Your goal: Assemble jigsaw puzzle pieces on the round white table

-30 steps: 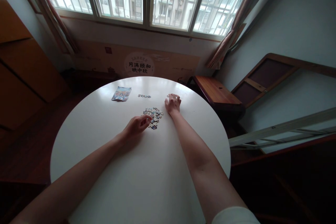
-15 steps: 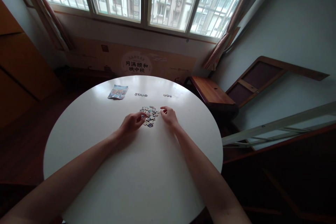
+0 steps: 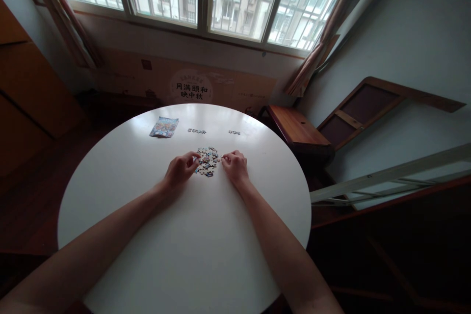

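A loose pile of small jigsaw puzzle pieces point(image 3: 208, 161) lies at the middle of the round white table point(image 3: 184, 250), some showing pale backs and others printed colours. At the pile's left edge is my left hand point(image 3: 181, 168), its fingers curled and the thumb and forefinger close together; whatever they may hold is too small to make out. On the other side, my right hand point(image 3: 235, 164) is closed in a pinch, with what looks like a puzzle piece at its fingertips beside the pile.
Towards the table's far edge lie a small row of puzzle pieces point(image 3: 197, 131) and a shorter group of pieces point(image 3: 234, 132). A printed picture packet point(image 3: 164, 127) lies left of them. Beyond the table stands a wooden bench point(image 3: 294, 125) under the window.
My left hand has drawn slightly left, off the pile. The right hand's fingers, spread before, have closed into a pinch at the pile's right edge.
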`<state>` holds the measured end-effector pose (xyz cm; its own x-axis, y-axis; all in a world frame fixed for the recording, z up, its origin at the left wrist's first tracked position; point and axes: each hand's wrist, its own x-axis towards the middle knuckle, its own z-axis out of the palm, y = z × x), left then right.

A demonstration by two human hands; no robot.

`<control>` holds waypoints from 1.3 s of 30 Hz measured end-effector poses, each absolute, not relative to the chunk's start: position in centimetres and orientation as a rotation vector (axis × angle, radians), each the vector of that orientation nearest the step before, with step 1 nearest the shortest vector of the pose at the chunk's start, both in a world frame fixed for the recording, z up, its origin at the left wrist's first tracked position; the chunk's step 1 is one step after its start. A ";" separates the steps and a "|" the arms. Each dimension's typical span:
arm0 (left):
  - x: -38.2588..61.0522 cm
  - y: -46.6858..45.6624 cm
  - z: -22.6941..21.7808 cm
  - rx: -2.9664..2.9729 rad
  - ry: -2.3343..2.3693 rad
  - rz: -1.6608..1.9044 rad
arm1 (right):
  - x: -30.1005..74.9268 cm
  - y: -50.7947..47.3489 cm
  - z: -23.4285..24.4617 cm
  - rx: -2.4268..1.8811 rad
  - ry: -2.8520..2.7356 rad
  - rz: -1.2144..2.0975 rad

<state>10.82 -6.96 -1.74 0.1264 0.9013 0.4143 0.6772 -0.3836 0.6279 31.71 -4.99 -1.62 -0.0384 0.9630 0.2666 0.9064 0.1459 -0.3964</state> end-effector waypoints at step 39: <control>10.7 -7.1 -2.0 2.158 1.284 1.175 | 29.1 -5.6 -1.1 -0.843 -0.980 1.613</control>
<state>10.74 -7.14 -2.03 0.2385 0.8497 0.4702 0.5435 -0.5181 0.6605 29.06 -5.64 -1.09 -0.2304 0.9716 -0.0533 -0.4007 -0.1446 -0.9047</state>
